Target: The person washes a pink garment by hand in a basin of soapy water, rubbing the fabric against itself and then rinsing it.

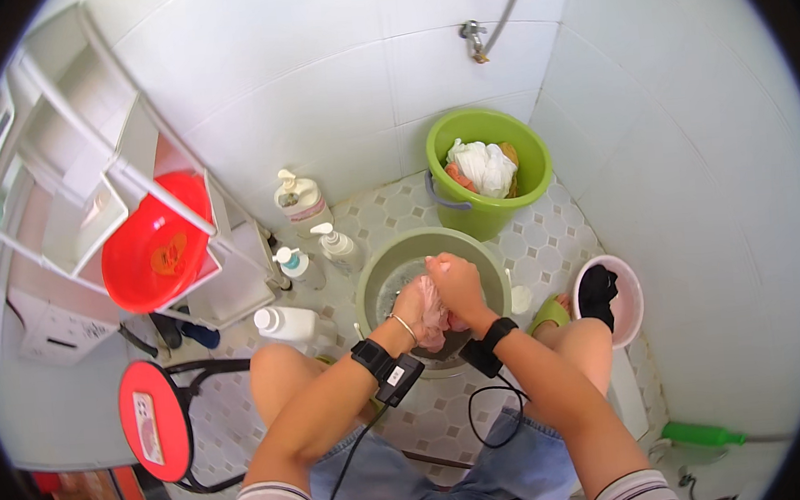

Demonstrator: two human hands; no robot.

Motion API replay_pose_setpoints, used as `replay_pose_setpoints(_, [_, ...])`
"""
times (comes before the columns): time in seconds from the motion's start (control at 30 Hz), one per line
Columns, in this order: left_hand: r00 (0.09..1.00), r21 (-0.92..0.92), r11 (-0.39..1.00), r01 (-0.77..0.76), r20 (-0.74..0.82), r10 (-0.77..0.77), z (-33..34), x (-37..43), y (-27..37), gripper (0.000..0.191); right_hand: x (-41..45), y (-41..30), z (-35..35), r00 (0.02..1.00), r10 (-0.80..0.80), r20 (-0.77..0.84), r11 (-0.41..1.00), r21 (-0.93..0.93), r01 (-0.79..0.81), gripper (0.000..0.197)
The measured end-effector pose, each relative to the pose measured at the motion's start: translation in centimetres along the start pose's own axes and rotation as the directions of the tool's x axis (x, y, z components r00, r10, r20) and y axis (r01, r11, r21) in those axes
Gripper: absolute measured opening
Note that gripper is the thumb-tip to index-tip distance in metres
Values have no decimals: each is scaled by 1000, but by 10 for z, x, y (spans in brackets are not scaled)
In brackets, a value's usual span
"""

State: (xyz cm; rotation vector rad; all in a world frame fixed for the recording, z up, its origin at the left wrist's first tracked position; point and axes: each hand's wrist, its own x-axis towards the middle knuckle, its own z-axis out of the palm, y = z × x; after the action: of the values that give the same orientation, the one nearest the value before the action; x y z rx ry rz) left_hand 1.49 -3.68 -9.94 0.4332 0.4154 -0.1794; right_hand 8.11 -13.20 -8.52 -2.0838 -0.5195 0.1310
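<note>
A pink cloth (pixel 433 318) is bunched between my two hands, above a grey-green basin (pixel 376 266) of water on the floor. My left hand (pixel 410 311) grips the cloth at its left side. Closed round its upper end is my right hand (pixel 458 286), just to the right, nearly touching the left. Suds show on the water at the basin's left. Both wrists wear black straps with small black boxes and cables.
Behind the basin stands a green bucket (pixel 493 218) holding clothes. Several pump bottles (pixel 340 249) and a white bottle (pixel 293 325) stand at left, near a white rack with a red basin (pixel 153 248). At right is a pink bucket (pixel 630 302) with black cloth; a red stool (pixel 166 416) stands lower left.
</note>
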Motion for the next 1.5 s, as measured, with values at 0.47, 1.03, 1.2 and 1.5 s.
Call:
replay_pose_setpoints(0.47, [992, 919, 393, 35, 15, -125, 35, -48, 42, 36, -3, -34, -41, 914, -79, 397, 690, 684, -238, 52])
replay_pose_setpoints(1.03, [959, 207, 938, -277, -4, 284, 21, -54, 89, 42, 0, 0, -39, 909, 0, 416, 705, 645, -295, 26])
replay_pose_setpoints(1.2, [971, -4, 988, -152, 187, 150, 2, -34, 66, 42, -2, -32, -35, 973, 30, 230, 478, 852, -216, 29])
replay_pose_setpoints(1.5, [929, 787, 496, -368, 329, 167, -44, 25, 11, 42, -22, -52, -8, 844, -533, 61, 829, -160, 536, 20])
